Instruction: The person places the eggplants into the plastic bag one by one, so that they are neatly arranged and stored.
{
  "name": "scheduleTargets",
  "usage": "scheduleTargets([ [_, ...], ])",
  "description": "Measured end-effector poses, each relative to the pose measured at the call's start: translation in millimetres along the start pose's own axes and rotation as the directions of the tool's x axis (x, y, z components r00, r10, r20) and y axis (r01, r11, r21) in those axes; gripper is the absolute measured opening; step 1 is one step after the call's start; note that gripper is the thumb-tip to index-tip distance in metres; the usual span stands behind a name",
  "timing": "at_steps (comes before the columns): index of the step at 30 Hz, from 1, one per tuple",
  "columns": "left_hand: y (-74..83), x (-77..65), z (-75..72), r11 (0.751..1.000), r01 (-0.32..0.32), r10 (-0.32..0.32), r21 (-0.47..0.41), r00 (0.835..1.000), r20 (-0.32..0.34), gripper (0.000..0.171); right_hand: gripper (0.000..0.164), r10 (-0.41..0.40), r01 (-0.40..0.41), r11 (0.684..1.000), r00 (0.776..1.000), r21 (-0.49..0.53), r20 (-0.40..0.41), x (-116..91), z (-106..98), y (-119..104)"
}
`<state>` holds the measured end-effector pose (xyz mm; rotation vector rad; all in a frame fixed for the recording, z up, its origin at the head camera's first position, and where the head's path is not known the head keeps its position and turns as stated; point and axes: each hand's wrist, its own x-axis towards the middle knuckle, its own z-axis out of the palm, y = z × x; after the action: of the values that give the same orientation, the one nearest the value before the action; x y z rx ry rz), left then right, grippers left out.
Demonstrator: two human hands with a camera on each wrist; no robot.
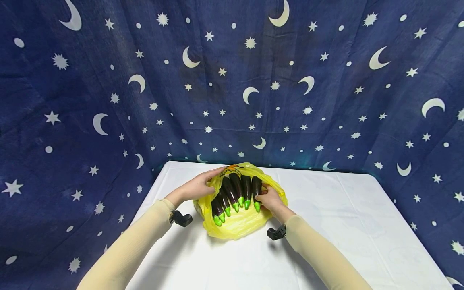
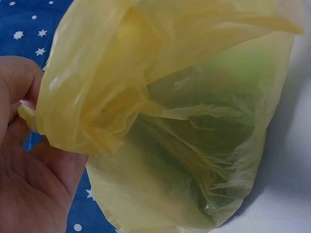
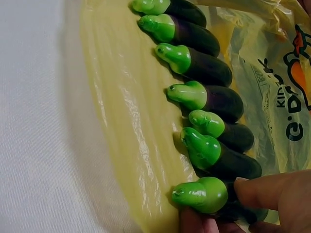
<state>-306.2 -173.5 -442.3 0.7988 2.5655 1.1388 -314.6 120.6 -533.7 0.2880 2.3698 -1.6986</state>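
Observation:
A yellow plastic bag [image 1: 237, 229] lies with its mouth spread toward me. Inside it several dark purple eggplants [image 1: 237, 187] with bright green caps are lined up side by side in an arc, caps facing the bag's mouth. My left hand [image 1: 197, 187] grips the bag's left upper rim; the left wrist view shows a bit of yellow film [image 2: 30, 116] between thumb and fingers. Reaching into the bag at its right side, my right hand [image 1: 272, 199] pinches the rightmost eggplant [image 3: 204, 194], thumb on top and fingertips beneath.
The bag rests on a table with a white cloth [image 1: 344, 225]. Behind and at the sides hangs a dark blue curtain [image 1: 232, 100] patterned with moons and stars. Black wrist cameras [image 1: 181, 218] sit on both wrists. Lettering and an orange print [image 3: 297, 73] mark the bag's inside wall.

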Motion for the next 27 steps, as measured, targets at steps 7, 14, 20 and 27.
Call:
scheduleTargets([
  [7, 1.6, -0.5, -0.2, 1.000, -0.001, 0.001, 0.007, 1.000, 0.002, 0.084, 0.075, 0.016, -0.016, 0.999, 1.000, -0.044, -0.006, 2.0, 1.1, 1.4],
  [14, 1.7, -0.4, 0.5, 1.000, 0.005, -0.005, 0.016, 1.000, 0.000, 0.083, 0.073, -0.020, 0.019, 0.996, 1.000, -0.083, -0.021, 2.8, 1.7, 4.0],
  [20, 2.5, -0.7, 0.7, 1.000, 0.004, -0.004, 0.012, 1.000, 0.002, 0.083, 0.072, -0.051, 0.046, 0.993, 0.998, -0.104, -0.042, 0.3, 3.2, 4.1],
  [27, 1.5, -0.1, 1.3, 1.000, -0.002, 0.002, 0.016, 1.000, 0.003, 0.083, 0.068, -0.085, 0.074, 0.985, 0.994, -0.157, -0.071, 1.8, 4.1, 6.1],
])
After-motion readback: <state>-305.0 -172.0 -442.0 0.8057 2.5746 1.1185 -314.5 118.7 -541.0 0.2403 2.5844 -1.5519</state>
